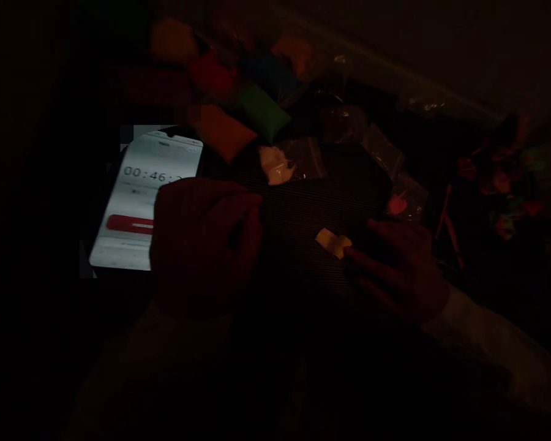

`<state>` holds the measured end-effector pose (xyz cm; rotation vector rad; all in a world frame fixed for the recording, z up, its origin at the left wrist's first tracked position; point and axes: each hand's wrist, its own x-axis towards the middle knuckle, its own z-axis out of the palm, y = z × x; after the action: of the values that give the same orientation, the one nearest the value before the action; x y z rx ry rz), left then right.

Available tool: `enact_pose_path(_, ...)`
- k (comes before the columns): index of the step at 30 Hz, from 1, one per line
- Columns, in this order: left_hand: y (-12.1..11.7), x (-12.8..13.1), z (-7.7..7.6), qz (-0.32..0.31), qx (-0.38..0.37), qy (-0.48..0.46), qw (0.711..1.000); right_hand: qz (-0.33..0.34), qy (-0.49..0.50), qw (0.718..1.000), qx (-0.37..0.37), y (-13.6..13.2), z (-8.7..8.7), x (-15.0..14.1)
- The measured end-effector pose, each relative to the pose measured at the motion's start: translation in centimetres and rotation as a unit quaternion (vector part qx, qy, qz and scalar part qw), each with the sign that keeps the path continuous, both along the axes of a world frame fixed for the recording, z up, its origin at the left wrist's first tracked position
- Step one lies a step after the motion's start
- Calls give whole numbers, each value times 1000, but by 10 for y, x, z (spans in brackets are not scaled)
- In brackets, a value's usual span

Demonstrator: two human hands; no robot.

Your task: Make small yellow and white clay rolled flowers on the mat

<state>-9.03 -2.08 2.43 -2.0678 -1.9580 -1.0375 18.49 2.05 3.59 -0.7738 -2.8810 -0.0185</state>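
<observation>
My left hand [206,242] is in front of the lit phone, covering its right side. Its thumb and index finger are pressed together in a pinch, and the dim light hides anything between them. My right hand [399,263] is at the right with its fingers stretched out and apart. One fingertip touches the right end of a small flat yellowish piece [333,243], maybe paper or clay, lying on the dark ribbed surface [298,214]. The phone [128,199] shows a running time display and a red button.
Colored packets, including orange [227,131], green [261,110] and red [213,73], lie at the back. A white lump [275,165] sits by a clear bag [307,159]. Another clear bag has a pink piece [397,204]. Colorful scraps [502,184] are at the right.
</observation>
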Motion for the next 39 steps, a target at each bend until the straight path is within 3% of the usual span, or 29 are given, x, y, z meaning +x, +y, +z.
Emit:
enact_pose_path(12,0,-5,2,-32,-30,-22,999,14,8,1000,0,10,-1,-19)
enact_pose_path(39,1,-4,-1,-45,-5,-55,997,25,-21,998,-44,37,2,-63)
